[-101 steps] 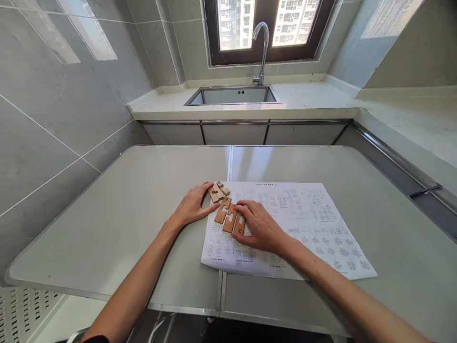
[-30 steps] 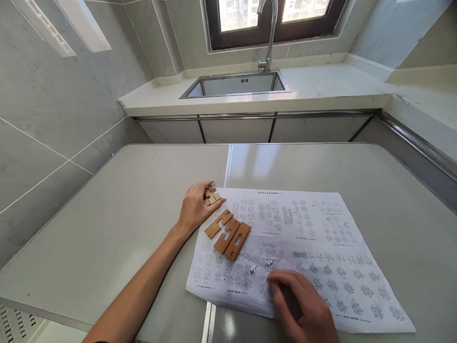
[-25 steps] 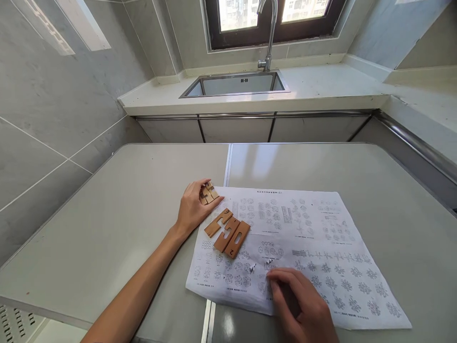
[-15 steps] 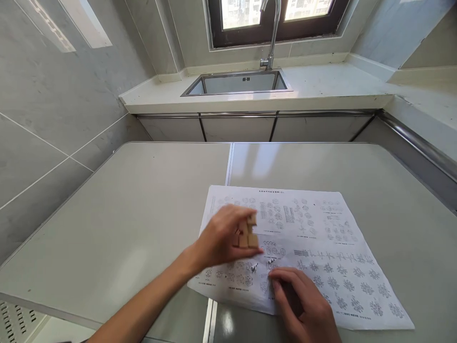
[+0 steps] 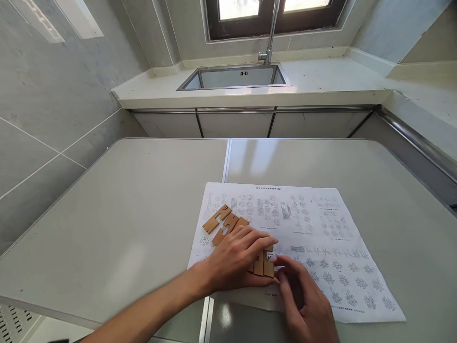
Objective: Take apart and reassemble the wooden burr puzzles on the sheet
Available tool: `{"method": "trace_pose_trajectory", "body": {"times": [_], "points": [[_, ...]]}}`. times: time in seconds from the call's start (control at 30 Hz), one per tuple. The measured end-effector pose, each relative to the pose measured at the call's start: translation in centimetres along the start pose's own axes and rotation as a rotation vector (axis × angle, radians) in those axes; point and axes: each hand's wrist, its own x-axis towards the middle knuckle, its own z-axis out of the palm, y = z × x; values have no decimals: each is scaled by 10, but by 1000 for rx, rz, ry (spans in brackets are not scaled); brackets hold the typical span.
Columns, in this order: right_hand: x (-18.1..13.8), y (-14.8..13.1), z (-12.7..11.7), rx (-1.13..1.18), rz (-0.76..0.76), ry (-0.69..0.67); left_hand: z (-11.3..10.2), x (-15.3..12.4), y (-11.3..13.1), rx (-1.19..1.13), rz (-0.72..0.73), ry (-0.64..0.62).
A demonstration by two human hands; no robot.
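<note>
Fingers of the left hand [image 5: 237, 259] are gripping a cluster of wooden puzzle pieces [image 5: 262, 265] on the instruction sheet [image 5: 321, 238] near the table's [image 5: 124, 214] front edge; the right hand's [image 5: 303, 300] fingertips are touching it, loosely curled.

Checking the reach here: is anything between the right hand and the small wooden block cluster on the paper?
Nothing visible. The right hand lies on the paper with its fingertips right beside the wooden block cluster, which the left hand covers and holds from the other side. The flat wooden pieces lie farther away.
</note>
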Motion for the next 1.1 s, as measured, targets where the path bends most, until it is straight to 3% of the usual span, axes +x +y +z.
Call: {"method": "trace_pose_trajectory", "body": {"times": [0.17, 0.43, 0.83, 1.1], "points": [[1, -5, -1, 37, 56, -1, 2, 0, -1, 7, 39, -2], [0, 6, 3, -8, -38, 35, 5, -1, 0, -19, 90, -67], [0, 2, 1, 8, -21, 13, 3, 0, -2, -12, 101, -139], [1, -2, -1, -16, -10, 7, -12, 3, -14, -11, 88, -159]]}}
